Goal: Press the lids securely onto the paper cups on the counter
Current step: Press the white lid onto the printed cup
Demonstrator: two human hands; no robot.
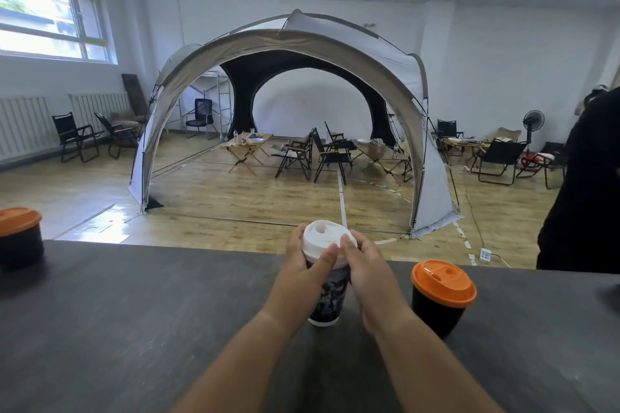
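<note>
Only the person's arms and hands show. The left forearm [241,355] and right forearm [426,365] are bare along all their visible length, rounded and smooth. The left hand [303,265] and right hand [365,275] are bare too, with shortish fingers. The nails seem trimmed short, though they are blurred.

The matt dark counter [134,312] bears a printed paper cup [327,298] with a smooth white plastic lid [327,240].
</note>
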